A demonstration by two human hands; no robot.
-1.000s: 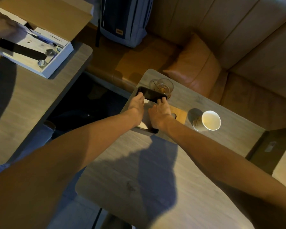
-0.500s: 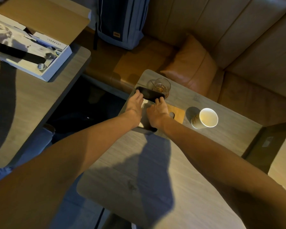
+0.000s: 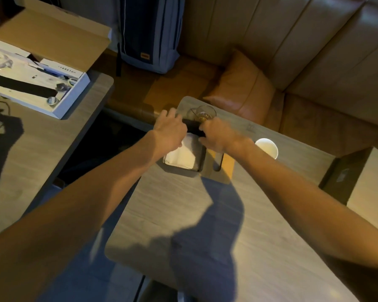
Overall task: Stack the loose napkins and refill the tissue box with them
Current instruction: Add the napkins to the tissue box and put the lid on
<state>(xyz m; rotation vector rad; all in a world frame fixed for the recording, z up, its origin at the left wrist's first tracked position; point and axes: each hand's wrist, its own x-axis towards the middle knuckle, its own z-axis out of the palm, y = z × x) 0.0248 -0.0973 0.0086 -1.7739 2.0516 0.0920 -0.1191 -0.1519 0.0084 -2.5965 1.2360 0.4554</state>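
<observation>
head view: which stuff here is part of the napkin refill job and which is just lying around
Job: tissue box, napkins inside it, slotted wooden lid, black flat piece, left hand, right hand.
Lying about: glass, paper cup, backpack, cushion, open cardboard box.

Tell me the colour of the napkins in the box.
White: the napkins lie stacked in the dark box. The head view shows it.

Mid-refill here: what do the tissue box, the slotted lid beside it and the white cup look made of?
Tissue box: dark grey, matte walls, probably plastic or coated board; hard to tell. Slotted lid: flat orange-brown board, likely wood or bamboo, though blur hides any grain. White cup: thin rim, plain matte white inside, probably paper.
</observation>
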